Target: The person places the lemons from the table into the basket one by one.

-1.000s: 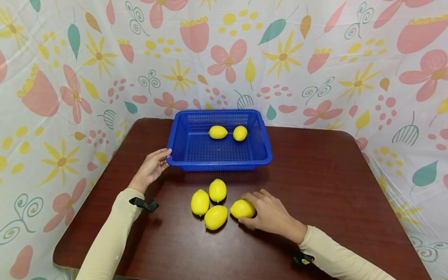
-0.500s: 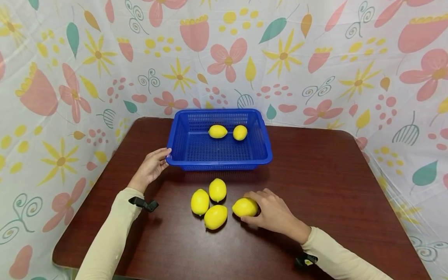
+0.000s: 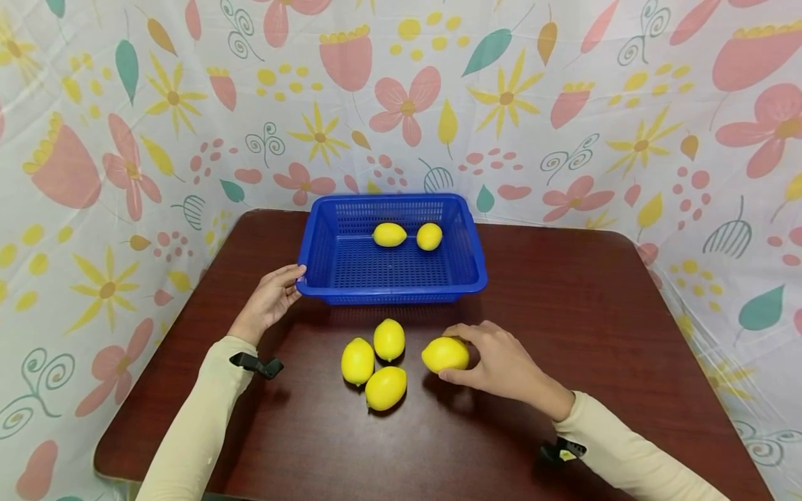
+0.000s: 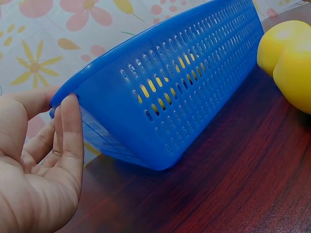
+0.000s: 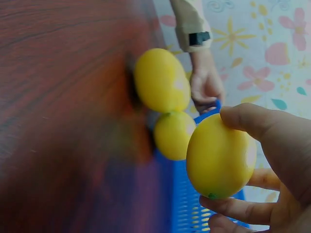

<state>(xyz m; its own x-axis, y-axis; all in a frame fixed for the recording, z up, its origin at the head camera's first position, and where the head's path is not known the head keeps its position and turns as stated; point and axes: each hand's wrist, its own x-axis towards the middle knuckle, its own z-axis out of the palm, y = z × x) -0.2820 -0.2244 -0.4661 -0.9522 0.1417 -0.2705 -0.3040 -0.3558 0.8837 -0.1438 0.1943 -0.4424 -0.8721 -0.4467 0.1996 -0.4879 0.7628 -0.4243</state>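
A blue slotted plastic basket (image 3: 401, 291) stands toward the back of the table, with two lemons inside, one lemon (image 3: 390, 235) left of the other lemon (image 3: 429, 236). My left hand (image 3: 269, 303) pinches the basket's near left corner rim between thumb and fingers, as the left wrist view shows close up. My right hand (image 3: 501, 358) grips a lemon (image 5: 221, 158) between thumb and fingers, just above the table, its shadow below. To its left lie three loose lemons: a back lemon (image 3: 389, 339), a left lemon (image 3: 358, 362) and a front lemon (image 3: 386, 388).
The dark reddish wooden table (image 3: 564, 299) has rounded corners. A white flower-print curtain (image 3: 539, 139) hangs right behind it and along both sides. Each sleeve carries a black wrist strap, such as the left wrist strap (image 3: 257, 364).
My right hand has lifted the lemon off the table and shifted it slightly right and toward the back. The left hand and basket stay in place.
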